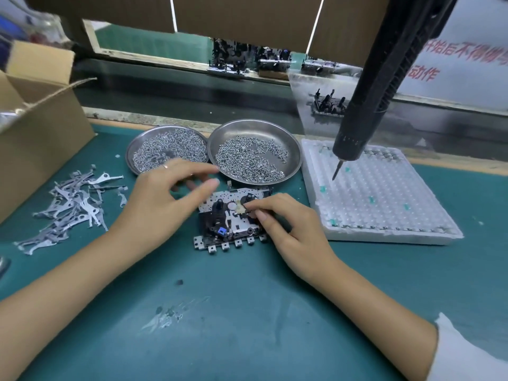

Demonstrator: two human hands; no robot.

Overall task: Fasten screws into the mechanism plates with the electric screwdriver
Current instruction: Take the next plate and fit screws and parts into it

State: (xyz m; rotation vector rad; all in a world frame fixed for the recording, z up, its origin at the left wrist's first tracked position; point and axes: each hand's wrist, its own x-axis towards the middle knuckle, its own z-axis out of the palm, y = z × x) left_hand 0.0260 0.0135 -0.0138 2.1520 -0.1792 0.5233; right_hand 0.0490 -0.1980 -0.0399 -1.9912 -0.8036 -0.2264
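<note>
Bare forearms reach in over the green mat (247,312) toward the one mechanism plate (229,215), which lies flat at its middle, just in front of two steel dishes. From the head view, the right hand (291,229) rests on the plate's right side, thumb and forefinger pinching something small and pale there; it is too small to tell whether it is a screw or a fitted part. The left hand (167,196) hovers over the plate's left edge, fingers loosely spread and holding nothing.

The electric screwdriver (365,105) hangs untouched at the right, its bit above the white tray (384,204), well apart from the plate. My judgement: the piece is being seated before driving. To do it well, set it square in its hole, steady the plate with the free hand, then bring the driver down upright so the bit does not slip.

Counted: one plate on the mat, two dishes, the left dish (143,144) and right dish (291,149), each heaped with screws beyond counting, one tray, one cardboard box (41,127), one pile of metal levers (74,204).
</note>
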